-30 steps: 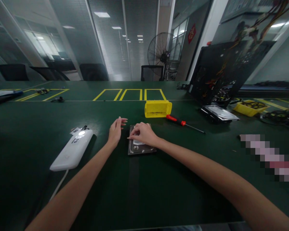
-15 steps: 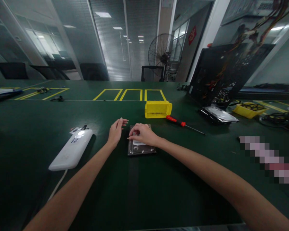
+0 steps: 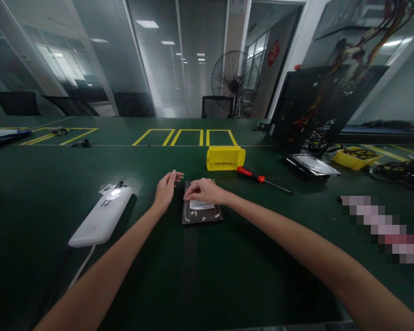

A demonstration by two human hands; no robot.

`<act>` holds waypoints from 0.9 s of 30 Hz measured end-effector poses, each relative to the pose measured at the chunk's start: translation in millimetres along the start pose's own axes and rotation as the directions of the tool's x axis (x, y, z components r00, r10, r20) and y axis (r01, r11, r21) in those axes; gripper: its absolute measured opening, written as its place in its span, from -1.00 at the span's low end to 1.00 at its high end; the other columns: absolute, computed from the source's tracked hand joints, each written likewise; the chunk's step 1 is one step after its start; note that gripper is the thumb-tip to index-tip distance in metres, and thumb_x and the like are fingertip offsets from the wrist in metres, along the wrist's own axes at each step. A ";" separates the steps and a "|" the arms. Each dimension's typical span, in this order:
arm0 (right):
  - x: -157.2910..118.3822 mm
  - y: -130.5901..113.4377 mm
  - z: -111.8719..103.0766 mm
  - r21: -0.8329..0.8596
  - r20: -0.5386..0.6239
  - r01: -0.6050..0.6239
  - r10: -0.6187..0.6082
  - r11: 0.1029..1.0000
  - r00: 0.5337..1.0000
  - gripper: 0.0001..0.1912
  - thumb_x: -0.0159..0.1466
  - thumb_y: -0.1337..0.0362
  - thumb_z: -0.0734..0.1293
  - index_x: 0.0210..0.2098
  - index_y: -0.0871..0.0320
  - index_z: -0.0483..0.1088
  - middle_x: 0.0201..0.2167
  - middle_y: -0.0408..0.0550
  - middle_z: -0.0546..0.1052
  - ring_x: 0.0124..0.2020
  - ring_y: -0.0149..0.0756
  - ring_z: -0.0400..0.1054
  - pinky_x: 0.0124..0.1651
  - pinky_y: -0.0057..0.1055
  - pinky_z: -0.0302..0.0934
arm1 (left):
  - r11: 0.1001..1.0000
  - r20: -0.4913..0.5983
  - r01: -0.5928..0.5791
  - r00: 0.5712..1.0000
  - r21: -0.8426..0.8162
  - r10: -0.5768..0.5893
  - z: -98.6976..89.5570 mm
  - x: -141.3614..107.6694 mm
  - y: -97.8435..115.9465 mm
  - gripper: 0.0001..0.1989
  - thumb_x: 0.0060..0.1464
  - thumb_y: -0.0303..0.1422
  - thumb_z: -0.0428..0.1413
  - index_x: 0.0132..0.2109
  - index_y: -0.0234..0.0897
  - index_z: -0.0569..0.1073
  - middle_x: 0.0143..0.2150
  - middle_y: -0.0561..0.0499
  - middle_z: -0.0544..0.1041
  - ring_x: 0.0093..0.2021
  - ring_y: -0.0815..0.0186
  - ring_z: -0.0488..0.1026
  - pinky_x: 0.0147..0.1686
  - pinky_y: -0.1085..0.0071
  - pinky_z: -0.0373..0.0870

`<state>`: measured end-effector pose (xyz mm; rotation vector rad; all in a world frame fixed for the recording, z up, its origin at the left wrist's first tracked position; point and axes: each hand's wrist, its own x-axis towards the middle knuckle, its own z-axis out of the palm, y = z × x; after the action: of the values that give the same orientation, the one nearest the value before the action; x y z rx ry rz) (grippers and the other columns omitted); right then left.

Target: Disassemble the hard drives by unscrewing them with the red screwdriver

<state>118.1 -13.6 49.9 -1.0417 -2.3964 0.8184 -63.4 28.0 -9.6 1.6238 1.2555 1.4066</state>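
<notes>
A hard drive (image 3: pixel 202 215) lies flat on the green table, a white label partly showing on its face. Over its upper left part, my right hand (image 3: pixel 204 190) has thumb and fingertips brought together in a pinch near the drive's left edge. Whatever the fingertips hold, if anything, is too small to make out. Just left of the drive, my left hand (image 3: pixel 165 187) rests on its side with fingers stretched out, empty. A screwdriver (image 3: pixel 251 174) with a red and black handle lies behind the drive to the right, by a yellow bin (image 3: pixel 225 158) tipped on its side.
A white power bank (image 3: pixel 101 216) with a cable lies left of my left arm. At the right stand a black computer case (image 3: pixel 296 110), another drive (image 3: pixel 312 164) and a yellow tray (image 3: pixel 354 158) of cables. A blurred-out item (image 3: pixel 382 227) lies near the right edge.
My right hand's thumb and fingertips have closed together at the drive's left edge; they were slightly apart before. My left hand and the drive have stayed in place.
</notes>
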 end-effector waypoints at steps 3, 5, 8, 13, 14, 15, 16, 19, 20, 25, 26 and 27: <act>0.7 7.6 -2.9 0.008 0.051 0.102 -0.102 0.995 0.993 -0.80 0.24 0.30 0.29 -0.21 0.19 0.53 -0.18 -0.05 0.50 -0.19 -0.39 0.36 -0.11 -0.40 0.16 | 1.000 -0.003 0.004 1.000 0.011 -0.004 0.5 0.2 0.1 -0.57 0.19 -0.07 -0.10 -0.21 -0.30 0.50 -0.22 -0.08 0.54 -0.23 0.25 0.44 -0.28 0.37 0.33; 0.3 10.8 -2.6 0.014 0.050 0.149 -0.150 0.989 0.987 -0.79 0.26 0.31 0.27 -0.18 0.15 0.52 -0.19 -0.08 0.48 -0.21 -0.43 0.34 -0.12 -0.43 0.15 | 1.000 -0.002 0.005 1.000 0.010 -0.005 0.8 0.3 0.2 -0.57 0.19 -0.07 -0.11 -0.22 -0.30 0.50 -0.23 -0.08 0.54 -0.23 0.25 0.44 -0.26 0.36 0.33; -1.4 8.4 2.7 -0.029 -0.047 0.124 -0.125 0.992 0.991 -0.79 0.25 0.26 0.29 -0.17 0.16 0.51 -0.27 -0.09 0.45 -0.31 -0.45 0.30 -0.21 -0.44 0.12 | 1.000 0.010 -0.002 1.000 0.008 0.002 0.9 0.0 0.8 -0.56 0.19 -0.07 -0.11 -0.21 -0.31 0.50 -0.22 -0.09 0.54 -0.23 0.25 0.44 -0.23 0.35 0.34; -3.3 -8.0 17.3 -0.212 -0.217 -0.029 -0.018 0.977 0.976 -0.70 0.17 0.04 0.34 -0.36 0.16 0.51 -0.36 -0.11 0.44 -0.31 -0.37 0.27 -0.17 -0.33 0.02 | 1.000 0.017 0.006 1.000 0.007 -0.006 0.3 -1.5 3.7 -0.55 0.19 -0.05 -0.11 -0.21 -0.32 0.50 -0.22 -0.10 0.54 -0.24 0.24 0.44 -0.23 0.34 0.34; -3.2 -10.4 19.5 -0.218 -0.234 -0.056 0.004 0.974 0.972 -0.68 0.18 0.02 0.32 -0.37 0.17 0.51 -0.37 -0.11 0.44 -0.31 -0.36 0.27 -0.17 -0.32 0.00 | 1.000 0.018 0.008 1.000 0.007 -0.009 0.1 -1.7 4.1 -0.54 0.18 -0.05 -0.11 -0.22 -0.31 0.50 -0.22 -0.09 0.54 -0.24 0.24 0.44 -0.24 0.35 0.33; -3.0 -12.1 21.1 -0.211 -0.244 -0.075 0.021 0.975 0.970 -0.66 0.19 0.01 0.31 -0.38 0.17 0.51 -0.38 -0.11 0.45 -0.31 -0.37 0.27 -0.17 -0.33 0.00 | 1.000 0.021 0.009 1.000 0.006 -0.009 -0.1 -1.7 4.2 -0.54 0.18 -0.04 -0.11 -0.22 -0.31 0.50 -0.22 -0.09 0.54 -0.24 0.25 0.44 -0.24 0.36 0.32; -2.6 -13.2 22.2 -0.200 -0.248 -0.089 0.037 0.976 0.968 -0.65 0.20 0.01 0.31 -0.38 0.17 0.52 -0.39 -0.11 0.46 -0.33 -0.37 0.28 -0.18 -0.34 0.00 | 1.000 0.024 0.008 1.000 0.004 -0.009 -0.2 -1.6 4.1 -0.54 0.18 -0.04 -0.11 -0.22 -0.31 0.50 -0.22 -0.08 0.54 -0.24 0.25 0.43 -0.25 0.36 0.32; -1.4 -12.8 22.1 -0.157 -0.232 -0.108 0.069 0.982 0.970 -0.66 0.19 0.03 0.32 -0.38 0.18 0.54 -0.43 -0.11 0.49 -0.36 -0.39 0.28 -0.23 -0.38 0.01 | 1.000 0.032 0.012 0.999 -0.007 -0.011 -0.3 -0.5 2.5 -0.54 0.18 -0.04 -0.11 -0.23 -0.30 0.51 -0.23 -0.08 0.54 -0.25 0.26 0.43 -0.27 0.37 0.31; -0.9 -12.0 21.4 -0.140 -0.223 -0.109 0.076 0.984 0.972 -0.68 0.18 0.04 0.33 -0.38 0.18 0.55 -0.44 -0.11 0.50 -0.37 -0.40 0.29 -0.24 -0.39 0.02 | 1.000 0.031 0.012 0.999 -0.011 -0.012 -0.2 -0.1 1.8 -0.54 0.18 -0.04 -0.10 -0.23 -0.30 0.51 -0.24 -0.08 0.54 -0.25 0.25 0.43 -0.27 0.37 0.31; 1.4 -6.7 15.2 -0.066 -0.134 -0.028 0.019 0.997 0.991 -0.80 0.19 0.21 0.36 -0.33 0.23 0.55 -0.35 -0.07 0.55 -0.33 -0.41 0.34 -0.22 -0.42 0.09 | 1.000 0.026 -0.008 1.000 -0.018 0.009 0.6 0.3 1.4 -0.55 0.18 -0.05 -0.09 -0.23 -0.31 0.51 -0.24 -0.09 0.55 -0.26 0.25 0.44 -0.27 0.36 0.33; 2.0 -5.8 13.7 -0.062 -0.111 -0.008 0.001 0.998 0.994 -0.80 0.20 0.23 0.35 -0.31 0.24 0.54 -0.34 -0.06 0.55 -0.32 -0.40 0.35 -0.22 -0.42 0.11 | 1.000 0.028 -0.010 1.000 -0.021 0.011 0.6 0.1 1.7 -0.55 0.18 -0.05 -0.09 -0.23 -0.31 0.51 -0.24 -0.09 0.55 -0.27 0.25 0.44 -0.28 0.36 0.33; 2.8 -5.1 12.2 -0.060 -0.090 0.010 -0.015 0.998 0.996 -0.81 0.20 0.25 0.34 -0.30 0.25 0.54 -0.33 -0.05 0.55 -0.32 -0.40 0.35 -0.21 -0.42 0.12 | 1.000 0.030 -0.011 0.999 -0.024 0.012 0.6 0.0 1.9 -0.55 0.17 -0.05 -0.09 -0.23 -0.31 0.51 -0.24 -0.10 0.55 -0.27 0.25 0.44 -0.28 0.36 0.33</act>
<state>106.9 -18.6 44.4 -1.0620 -2.3619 0.6840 -62.3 27.4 -8.0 1.6329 1.2094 1.3935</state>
